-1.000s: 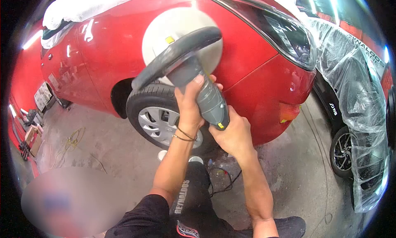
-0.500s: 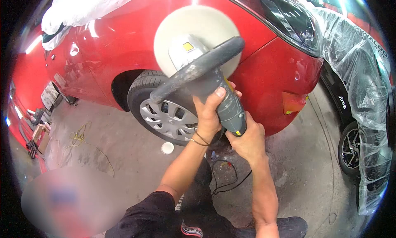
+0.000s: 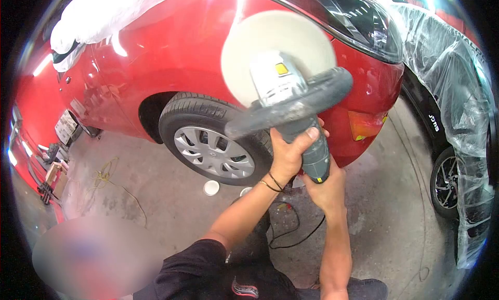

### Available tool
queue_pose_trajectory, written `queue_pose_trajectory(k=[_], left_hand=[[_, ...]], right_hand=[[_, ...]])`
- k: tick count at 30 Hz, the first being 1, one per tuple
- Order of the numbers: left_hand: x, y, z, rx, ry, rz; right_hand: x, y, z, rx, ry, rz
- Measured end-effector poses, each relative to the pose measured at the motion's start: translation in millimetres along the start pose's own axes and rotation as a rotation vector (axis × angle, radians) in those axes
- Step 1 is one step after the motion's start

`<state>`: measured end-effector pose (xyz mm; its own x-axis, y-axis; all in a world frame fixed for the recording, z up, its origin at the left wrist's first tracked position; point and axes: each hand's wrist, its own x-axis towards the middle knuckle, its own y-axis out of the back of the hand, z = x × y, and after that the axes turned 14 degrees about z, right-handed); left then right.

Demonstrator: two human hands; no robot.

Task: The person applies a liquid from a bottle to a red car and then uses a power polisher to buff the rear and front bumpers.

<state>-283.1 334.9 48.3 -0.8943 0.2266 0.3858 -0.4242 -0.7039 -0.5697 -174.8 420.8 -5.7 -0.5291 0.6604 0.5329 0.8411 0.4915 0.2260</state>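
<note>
A polisher (image 3: 280, 84) with a grey body and a black loop handle is held up against the red car (image 3: 192, 45). Its broad white pad (image 3: 244, 61) overlaps the front fender, just below the headlight. My left hand (image 3: 292, 153) wraps the grey body behind the loop handle, thumb on top, with thin bracelets at the wrist. Closed round the rear end of the same body is my right hand (image 3: 330, 188), its fingers partly hidden. Below the fender is the front wheel (image 3: 213, 152) with a silver cover.
A round white lid-like disc (image 3: 211, 187) lies on the floor by the tyre. Near my legs loops a black cable (image 3: 299, 243). Plastic sheeting (image 3: 447, 71) drapes a dark car at right. A yellowish cord (image 3: 106, 175) lies at left, near a blurred shape.
Both hands have carried the polisher to the right across the fender, closer to the front corner of the car. My grip looks the same.
</note>
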Motion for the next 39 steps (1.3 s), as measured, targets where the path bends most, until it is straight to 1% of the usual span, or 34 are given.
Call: queue_pose_trajectory(k=[2,4,6,7,9,10,12,14,15,16,17,18,20,21,22,23,25,26,29,30,31,33,34,35,37,38,39], left_hand=[[-3.9,-2.8,-13.7,-0.009,0.015,-0.047],[-6.5,2.4,-39.2,0.051,0.045,-0.086],[-11.3,-2.6,-46.8,0.096,0.092,-0.126],[-13.1,-6.1,-49.6,0.149,0.062,-0.153],[-15.6,-12.8,-50.3,0.258,-0.001,-0.211],[-16.2,-15.7,-49.8,0.269,-0.019,-0.228],[-12.2,-15.3,-42.1,0.342,-0.015,-0.329],[-4.3,-8.8,-33.2,0.467,-0.036,-0.407],[0.4,-4.3,-29.0,0.485,-0.030,-0.398],[4.9,0.0,-25.0,0.502,-0.024,-0.388],[10.6,5.0,-18.8,0.518,-0.021,-0.378],[15.8,6.0,0.2,0.564,-0.023,-0.378],[27.3,14.2,31.1,0.629,-0.063,-0.365],[34.1,20.6,45.4,0.662,-0.084,-0.356],[41.4,27.6,58.4,0.660,-0.081,-0.369],[47.6,35.2,69.9,0.628,-0.074,-0.341],[61.5,53.7,90.3,0.558,-0.065,-0.283],[71.1,63.7,100.6,0.555,-0.032,-0.288],[96.8,84.1,122.1,0.318,-0.039,-0.210],[98.6,80.5,138.7,0.276,0.001,-0.155],[102.6,77.9,152.4,0.222,-0.012,-0.117],[114.3,75.9,173.9,0.115,-0.034,-0.042],[122.1,78.0,181.2,0.119,-0.065,-0.011],[131.3,86.3,187.0,0.053,-0.042,0.021],[146.7,110.2,193.8,-0.083,0.003,0.066],[147.5,122.4,200.1,-0.151,0.051,0.137],[145.9,136.0,207.0,-0.169,0.012,0.165]], right_hand=[[-6.9,0.2,16.5,0.056,-0.016,0.054],[-15.0,0.7,33.1,0.106,-0.045,0.092],[-23.7,0.5,49.3,0.154,-0.087,0.120],[-28.9,-0.8,59.2,0.149,-0.101,0.139],[-39.5,-7.0,74.2,0.143,-0.131,0.178],[-45.3,-11.3,80.7,0.166,-0.179,0.191],[-55.7,-25.8,81.5,0.213,-0.272,0.212],[-67.4,-52.5,87.2,0.350,-0.338,0.219],[-71.2,-64.8,83.2,0.419,-0.368,0.220],[-75.6,-74.3,78.9,0.425,-0.375,0.184],[-76.7,-87.0,69.5,0.450,-0.329,0.226],[-75.2,-102.0,56.9,0.476,-0.278,0.267],[-73.3,-130.1,29.8,0.532,-0.244,0.311],[-72.2,-138.3,12.6,0.536,-0.263,0.296],[-71.1,-146.5,-4.6,0.539,-0.282,0.280],[-70.0,-154.8,-21.8,0.543,-0.301,0.265],[-60.9,-166.5,-56.2,0.584,-0.263,0.266],[-54.7,-169.3,-65.6,0.538,-0.235,0.234],[-35.3,-172.7,-94.3,0.398,-0.129,0.131],[-23.6,-167.4,-108.0,0.355,-0.078,0.103],[-10.9,-161.3,-123.0,0.314,-0.028,0.074],[15.6,-148.2,-155.6,0.177,-0.011,-0.058],[26.5,-142.7,-177.5,0.059,0.011,-0.096],[36.0,-140.2,-195.4,-0.031,0.047,-0.159],[46.5,-151.4,-212.2,-0.133,0.125,-0.218],[49.2,-159.2,-218.2,-0.185,0.142,-0.274],[52.2,-170.9,-223.3,-0.233,0.161,-0.329]])
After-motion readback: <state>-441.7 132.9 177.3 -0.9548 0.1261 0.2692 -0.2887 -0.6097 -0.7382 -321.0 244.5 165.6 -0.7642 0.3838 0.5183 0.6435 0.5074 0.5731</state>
